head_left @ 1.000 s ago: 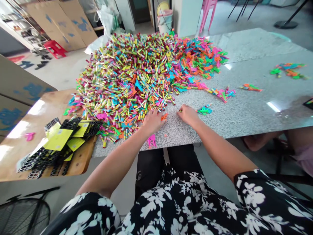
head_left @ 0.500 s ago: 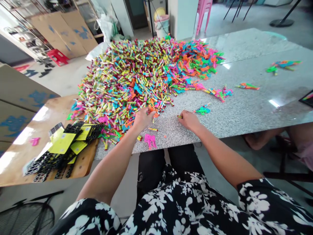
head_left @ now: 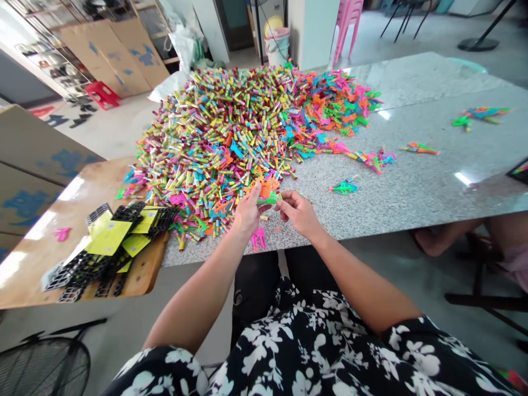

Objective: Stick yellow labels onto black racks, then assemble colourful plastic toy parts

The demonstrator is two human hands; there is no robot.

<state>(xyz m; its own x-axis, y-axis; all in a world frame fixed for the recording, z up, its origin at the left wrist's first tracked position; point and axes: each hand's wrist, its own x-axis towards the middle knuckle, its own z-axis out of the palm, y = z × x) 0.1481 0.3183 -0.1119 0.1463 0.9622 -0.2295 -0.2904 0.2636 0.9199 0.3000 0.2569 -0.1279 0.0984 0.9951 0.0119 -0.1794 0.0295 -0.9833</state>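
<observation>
My left hand point(head_left: 248, 213) is closed on a small green plastic toy piece point(head_left: 270, 198), thumb raised above it, at the front edge of the pile. Close against it, my right hand point(head_left: 297, 212) pinches a small yellowish tube point(head_left: 279, 196) at the green piece's right end; fingers hide most of the tube. Behind both hands lie orange plastic pieces point(head_left: 269, 186). A pink plastic piece point(head_left: 258, 239) rests near the table edge, below my hands. The big heap of small coloured tubes point(head_left: 214, 126) rises beyond my left hand.
Mixed plastic pieces point(head_left: 330, 102) lie right of the tubes. Small clusters point(head_left: 344, 187) are spread over the speckled stone table point(head_left: 396, 203). Black racks with yellow cards point(head_left: 109, 239) sit on a wooden board point(head_left: 144, 278) at left. Another person's leg point(head_left: 437, 236) shows at right.
My left hand has lifted from the pile with the green piece. My right hand has moved left, bringing the small tube up against it.
</observation>
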